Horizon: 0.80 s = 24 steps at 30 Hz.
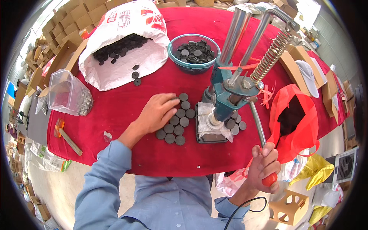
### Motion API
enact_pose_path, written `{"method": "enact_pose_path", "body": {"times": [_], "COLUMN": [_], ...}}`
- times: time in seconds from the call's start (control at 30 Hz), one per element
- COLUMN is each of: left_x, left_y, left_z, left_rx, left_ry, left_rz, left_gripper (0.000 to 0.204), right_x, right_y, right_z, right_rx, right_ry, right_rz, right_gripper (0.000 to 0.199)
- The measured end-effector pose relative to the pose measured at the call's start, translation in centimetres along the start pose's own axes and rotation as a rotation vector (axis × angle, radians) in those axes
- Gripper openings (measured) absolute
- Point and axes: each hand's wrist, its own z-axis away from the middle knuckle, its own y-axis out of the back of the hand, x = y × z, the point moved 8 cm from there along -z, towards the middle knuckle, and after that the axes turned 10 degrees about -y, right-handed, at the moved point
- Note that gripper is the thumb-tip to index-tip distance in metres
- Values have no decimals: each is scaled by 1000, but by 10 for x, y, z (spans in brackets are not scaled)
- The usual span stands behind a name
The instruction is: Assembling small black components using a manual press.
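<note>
My right hand (264, 165) is wrapped round the red-knobbed end of a metal lever (257, 122), which runs up to a green hand press (227, 101). My left hand (158, 111) rests with fingers stretched and thumb apart at the upper left of a cluster of black round discs (178, 130); its fingertips touch the discs, and what lies under them is hidden. A white cloth (205, 115) covers part of the press base, beneath the press head. Several more discs (235, 124) lie just right of the base.
A white sack (115, 73) spills black discs at the back left, beside a teal bowl (194, 69) full of black pieces. A clear plastic tub (69, 94) with small metal parts lies tipped over. A hammer (69, 140) lies front left. A red bag (294, 119) stands right of the lever.
</note>
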Motion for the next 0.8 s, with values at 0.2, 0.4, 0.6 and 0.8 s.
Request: {"method": "enact_pose_path", "body": {"times": [0.2, 0.4, 0.6, 0.8], "left_x": [89, 105, 123, 140], "left_y": [-9, -19, -30, -40], "left_z": [43, 61, 70, 59], "left_rx": [-96, -114, -34, 64], "left_ry": [-13, 9, -46, -19], "left_rz": [-75, -164, -35, 202], "left_gripper": [45, 50, 54, 48], "right_x": [1, -1, -3, -24], "right_y": [-4, 1, -3, -11], "right_z": [-1, 0, -2, -28], "right_rx": [-38, -12, -6, -24], "right_ry": [-36, 14, 13, 3], "right_rz": [-45, -9, -13, 89], "right_gripper": [43, 53, 53, 55]}}
